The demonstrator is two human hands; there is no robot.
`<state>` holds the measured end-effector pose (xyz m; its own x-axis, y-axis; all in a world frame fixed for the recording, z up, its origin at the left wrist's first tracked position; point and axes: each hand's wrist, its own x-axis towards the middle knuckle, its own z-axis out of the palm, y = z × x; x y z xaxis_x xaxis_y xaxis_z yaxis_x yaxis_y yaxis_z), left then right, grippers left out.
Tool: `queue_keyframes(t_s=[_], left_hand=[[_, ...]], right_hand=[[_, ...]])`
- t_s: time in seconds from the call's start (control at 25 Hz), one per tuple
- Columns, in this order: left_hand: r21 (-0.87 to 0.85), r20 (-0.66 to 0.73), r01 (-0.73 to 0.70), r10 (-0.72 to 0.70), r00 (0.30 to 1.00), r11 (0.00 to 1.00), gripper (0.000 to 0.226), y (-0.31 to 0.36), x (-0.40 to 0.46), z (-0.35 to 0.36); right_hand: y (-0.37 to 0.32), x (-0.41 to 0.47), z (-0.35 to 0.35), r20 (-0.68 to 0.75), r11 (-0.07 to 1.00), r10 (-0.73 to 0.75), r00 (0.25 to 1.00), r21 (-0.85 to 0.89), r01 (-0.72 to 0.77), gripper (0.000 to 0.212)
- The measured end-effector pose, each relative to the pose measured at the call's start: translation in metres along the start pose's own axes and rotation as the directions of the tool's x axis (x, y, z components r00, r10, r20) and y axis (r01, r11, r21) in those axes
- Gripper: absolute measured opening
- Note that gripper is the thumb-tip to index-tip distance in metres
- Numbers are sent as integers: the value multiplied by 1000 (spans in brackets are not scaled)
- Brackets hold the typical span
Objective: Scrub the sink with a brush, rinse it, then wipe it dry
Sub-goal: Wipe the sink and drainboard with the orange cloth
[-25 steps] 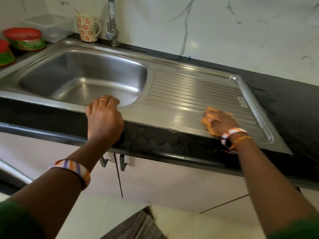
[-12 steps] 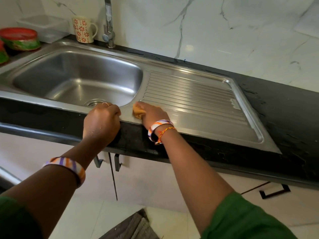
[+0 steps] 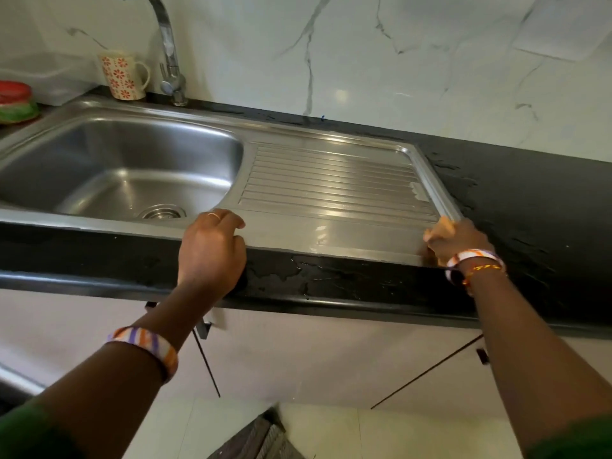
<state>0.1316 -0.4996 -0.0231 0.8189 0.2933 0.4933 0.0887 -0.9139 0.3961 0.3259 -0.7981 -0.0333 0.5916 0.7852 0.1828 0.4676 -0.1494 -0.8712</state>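
1. Right hand (image 3: 458, 241) clasps the orange sponge (image 3: 442, 225), fingers curled round it.
2. The sponge sits at the front right corner of the drainboard (image 3: 331, 183), pressed against its raised rim.
3. Left hand (image 3: 212, 250) rests with bent fingers on the front rim of the sink (image 3: 99, 222); whether it clamps the edge cannot be told.
4. Wet patches show on the black counter (image 3: 530, 200).

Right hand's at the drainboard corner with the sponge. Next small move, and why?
Probably slide the orange sponge up the right rim of the drainboard, toward the back. The right hand holds it at the near right corner, and a whitish patch sits just beyond, at the rib ends, apparently not yet wiped.
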Motion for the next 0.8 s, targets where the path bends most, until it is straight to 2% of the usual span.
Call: queue_keyframes(t_s=[0.04, 0.08, 0.12, 0.16, 0.24, 0.28, 0.32, 0.4, 0.48, 0.52, 0.56, 0.6, 0.64, 0.68, 0.72, 0.76, 0.8], left_hand=[[6, -23, 12, -12, 1000, 1000, 18, -2, 0, 1], [16, -44, 10, -10, 999, 1000, 17, -2, 1, 1], [31, -54, -1, 3, 999, 1000, 17, -1, 1, 2], [45, -57, -14, 17, 998, 999, 17, 0, 1, 3], [66, -54, -17, 21, 998, 998, 17, -1, 2, 3], [76, -49, -10, 13, 999, 997, 18, -2, 2, 3], [81, -45, -1, 5, 999, 997, 18, -3, 2, 3], [76, -39, 16, -13, 999, 997, 17, -3, 1, 2], [65, -39, 20, -17, 999, 998, 16, -1, 1, 1], [61, -40, 16, -13, 999, 998, 15, -1, 0, 1], [56, -39, 13, -11, 999, 998, 15, -1, 0, 1], [48, -37, 14, -12, 999, 999, 15, -1, -1, 1], [38, -38, 14, -13, 999, 999, 15, -1, -1, 1], [30, -41, 14, -13, 999, 999, 16, 0, -1, 1], [25, -44, 16, -15, 999, 1000, 16, 0, 0, 1], [23, -45, 21, -20, 999, 1000, 17, 0, 0, 2], [22, -47, 30, -29, 998, 999, 18, 0, 0, 2]], right_hand=[[-23, -5, 12, -193, 895, 292, 937, -289, -339, 38], [-37, -1, 20, -431, 628, 538, 725, -368, -685, 44], [-52, 5, 41, -612, 399, 564, 555, -386, -831, 45], [-66, 15, 71, -663, 370, 521, 538, -392, -842, 45], [-97, 63, 132, -417, 637, 445, 793, -474, -607, 52], [-109, 76, 155, -285, 706, 417, 863, -495, -505, 56], [-113, 86, 166, -201, 752, 388, 900, -495, -435, 59], [-104, 86, 154, -200, 753, 375, 905, -504, -423, 57], [-83, 57, 113, -319, 704, 391, 864, -501, -504, 27], [-77, 35, 89, -411, 650, 424, 807, -482, -587, 26], [-69, 9, 62, -497, 549, 455, 739, -497, -672, 36], [-69, -20, 38, -589, 403, 498, 637, -493, -771, 33], [-69, -45, 18, -671, 286, 484, 561, -485, -826, 27], [-74, -62, 8, -731, 200, 463, 501, -465, -863, 31], [-79, -69, 9, -760, 170, 458, 462, -435, -884, 34], [-83, -66, 20, -776, 214, 442, 450, -396, -893, 34], [-86, -55, 39, -783, 275, 404, 473, -389, -879, 32]])
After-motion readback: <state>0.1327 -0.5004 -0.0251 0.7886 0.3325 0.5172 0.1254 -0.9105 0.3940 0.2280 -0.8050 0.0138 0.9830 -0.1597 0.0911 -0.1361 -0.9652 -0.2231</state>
